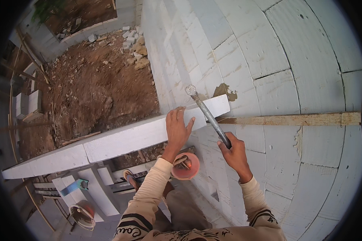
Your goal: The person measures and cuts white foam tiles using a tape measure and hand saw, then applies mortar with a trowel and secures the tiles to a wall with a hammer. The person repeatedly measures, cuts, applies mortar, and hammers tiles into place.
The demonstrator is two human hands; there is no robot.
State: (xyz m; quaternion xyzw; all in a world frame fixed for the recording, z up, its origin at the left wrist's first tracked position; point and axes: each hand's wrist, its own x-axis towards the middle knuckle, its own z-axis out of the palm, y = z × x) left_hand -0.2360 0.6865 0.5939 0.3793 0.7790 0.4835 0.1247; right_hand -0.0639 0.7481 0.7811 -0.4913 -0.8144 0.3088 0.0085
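My left hand (178, 129) lies on the upper edge of a white lightweight block (213, 106), its fingers stretched out and the thumb apart. This block ends a long row of white blocks (108, 140) running off to the left. In my right hand (235, 152) is a hammer (214, 119), gripped by its dark handle end. Its metal shaft slants up and left across the block's right end, with the worn, pale-crusted head beyond the block's far edge. From this angle I cannot tell whether the head touches anything.
A tall block wall (277, 96) fills the right, with a wet mortar patch (226, 92) and a wooden batten (289, 119) against it. Below hang or stand a pink bucket (186, 170) with tools and another bucket (82, 215). Reddish soil (88, 92) and rubble lie beyond the row.
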